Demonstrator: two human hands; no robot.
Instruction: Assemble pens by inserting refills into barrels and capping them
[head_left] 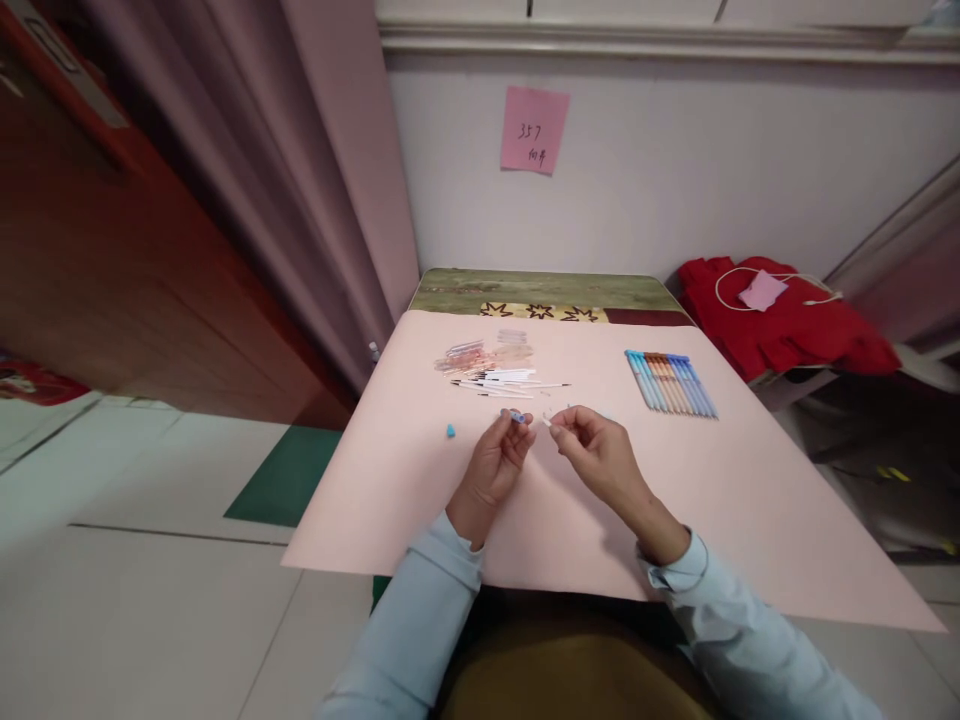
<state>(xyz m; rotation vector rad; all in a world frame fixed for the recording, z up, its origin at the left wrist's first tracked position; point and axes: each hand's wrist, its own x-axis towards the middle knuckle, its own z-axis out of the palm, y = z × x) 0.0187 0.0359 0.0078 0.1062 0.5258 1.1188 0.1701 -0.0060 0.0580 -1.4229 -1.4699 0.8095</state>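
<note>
Nearest the body, the pink sheet (750,520) on the counter (622,288) ends under the forearms, behind both grips. Its left edge slants away past the left grip (501,445); its right edge lies well apart from the right grip (596,450), with the broadest stretch of plain sheet between them. Ahead of the grips, the sheet gives way to the counter's green far end, and the wall (660,150) rises beyond.

The left grip has its thumb and fingers closed around a small blue piece (517,416), held at the fingertips. The right grip pinches a small white piece (547,421) between thumb and forefinger, pointing toward the left grip, the two pieces near each other but apart. Straight ahead of the left grip lie dark-tipped white sticks (504,384), with a loose heap of clear tubes (480,357) just past them. A blue cap (451,431) sits left of the left grip. Ahead and to the right of the right grip, blue and brown pens (670,386) lie in a row.
</note>
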